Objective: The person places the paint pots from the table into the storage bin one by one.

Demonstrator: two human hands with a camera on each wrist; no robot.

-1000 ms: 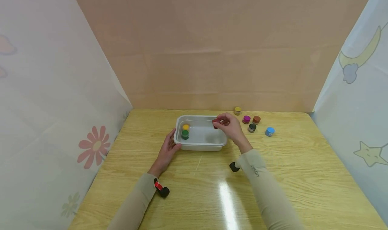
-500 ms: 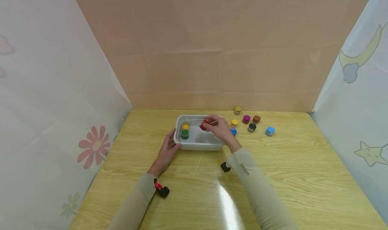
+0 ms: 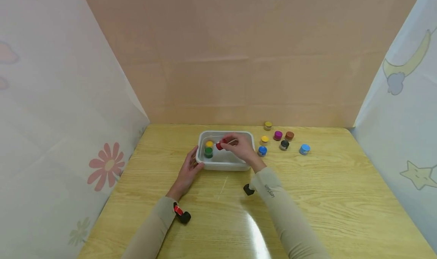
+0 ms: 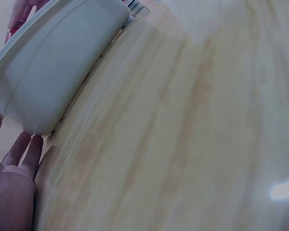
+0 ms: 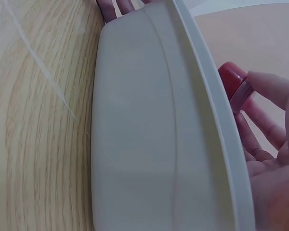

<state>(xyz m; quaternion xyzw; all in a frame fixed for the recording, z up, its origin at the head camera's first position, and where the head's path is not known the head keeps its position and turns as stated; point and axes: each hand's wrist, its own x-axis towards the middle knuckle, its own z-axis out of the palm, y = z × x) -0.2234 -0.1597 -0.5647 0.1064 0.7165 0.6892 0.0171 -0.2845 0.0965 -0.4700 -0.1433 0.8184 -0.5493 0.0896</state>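
Observation:
In the head view my right hand (image 3: 240, 147) pinches a small red paint pot (image 3: 220, 144) between thumb and fingers, above the inside of a white plastic box (image 3: 223, 167). The right wrist view shows the red lid tilted past the box's rim. My left hand (image 3: 187, 171) holds the left front corner of the box, its fingertips against the outer wall in the left wrist view. At the left end inside the box stand a pot with an orange-yellow lid (image 3: 209, 143) and a green-lidded pot (image 3: 208, 152).
To the right of the box, on the wooden table (image 3: 341, 190), stand several more pots: blue (image 3: 262, 151), yellow (image 3: 264, 140), dark yellow (image 3: 268, 125), purple (image 3: 278, 135), brown (image 3: 289, 135), black (image 3: 284, 145) and light blue (image 3: 304, 149). Walls enclose the table's back and sides.
My right hand has carried the red paint pot leftward over the box, toward the two pots inside. The blue and yellow pots behind the hand have come into view. My left hand has stayed put.

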